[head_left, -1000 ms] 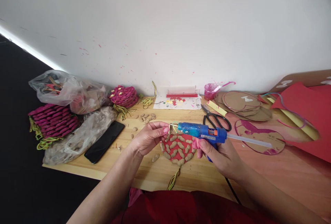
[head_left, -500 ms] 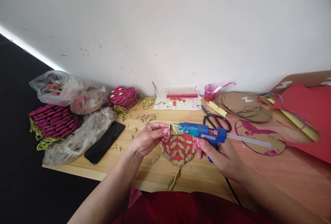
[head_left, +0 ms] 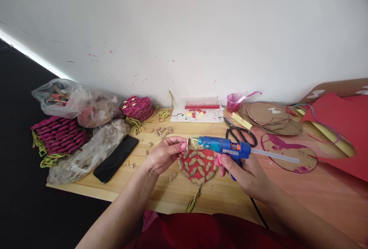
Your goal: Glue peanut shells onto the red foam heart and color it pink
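Note:
Between the fingertips of my left hand (head_left: 169, 151) is a peanut (head_left: 187, 147), held upright above the left edge of a red craft piece (head_left: 196, 172). That piece has several peanuts on it and a green and yellow yarn tassel (head_left: 193, 200) at its lower end. My right hand (head_left: 244, 172) grips a blue glue gun (head_left: 224, 146), its metal nozzle pointing left and at or very near the peanut; actual contact I cannot tell. A clear glue stick (head_left: 277, 156) sticks out of the gun's back. The gun covers the craft piece's upper part.
Black scissors (head_left: 240, 131) lie behind the gun. Loose peanuts (head_left: 164, 131), a phone (head_left: 115, 159) and plastic bags (head_left: 86, 157) are on the left. Painted cardboard (head_left: 289, 153) and red sheets (head_left: 342, 126) lie on the right. Star cutouts (head_left: 197, 114) sit on white paper near the wall.
Almost nothing differs. The glue gun has shifted very slightly to the left; my left hand stays in place with the peanut.

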The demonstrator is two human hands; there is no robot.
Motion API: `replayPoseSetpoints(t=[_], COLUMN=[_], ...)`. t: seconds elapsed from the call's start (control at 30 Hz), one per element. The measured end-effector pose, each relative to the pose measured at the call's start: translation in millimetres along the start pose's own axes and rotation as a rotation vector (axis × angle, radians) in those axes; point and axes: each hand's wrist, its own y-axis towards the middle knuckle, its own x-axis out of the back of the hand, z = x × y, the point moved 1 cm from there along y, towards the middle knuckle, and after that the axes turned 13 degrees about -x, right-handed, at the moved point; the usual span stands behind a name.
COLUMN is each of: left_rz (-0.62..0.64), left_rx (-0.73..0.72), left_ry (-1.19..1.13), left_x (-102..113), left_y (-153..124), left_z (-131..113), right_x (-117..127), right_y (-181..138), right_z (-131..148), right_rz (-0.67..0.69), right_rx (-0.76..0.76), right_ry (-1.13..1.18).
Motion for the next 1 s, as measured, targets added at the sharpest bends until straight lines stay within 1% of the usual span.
replayPoseSetpoints(t=[0.2,0.33,0.5,0.6,0.7,0.8,1.0], left_rz=[-0.006,0.000,0.012,0.002,-0.018,-0.011,0.007], left_rx=[-0.003,-0.004,-0.034,-0.065,-0.075,-0.072,-0.056], left_ry=[0.008,0.022,-0.030,-0.084,-0.135,-0.167,-0.194], left_x=[0.2,0.4,-0.2,-0.6,-1.4,-3.4,-6.3], left_y=[-0.2,-1.0,-0.6,0.3,0.6,0.3,-0.6], left_z=[0.1,-0.4,-0.8,-0.4,0.6,2.2,5.3], right_x=[0.6,-0.3,-0.8,-0.9,-1.6,-2.8,-3.5], right_y=[-0.8,-0.1,0.7,-0.9,-3.5,-5.2,-5.1], right_z=[1.4,4.2,5.0,4.0,4.2,4.2,2.7], right_rz=[0.001,-0.004,-0.023,0.000,0.035,0.060,0.064], right_rx=[-0.011,0.016,0.040,0.047,0.067,0.088,0.095], right_ry=[-0.026,-0.025,0.010,0.031,-0.032,-0.058,-0.061])
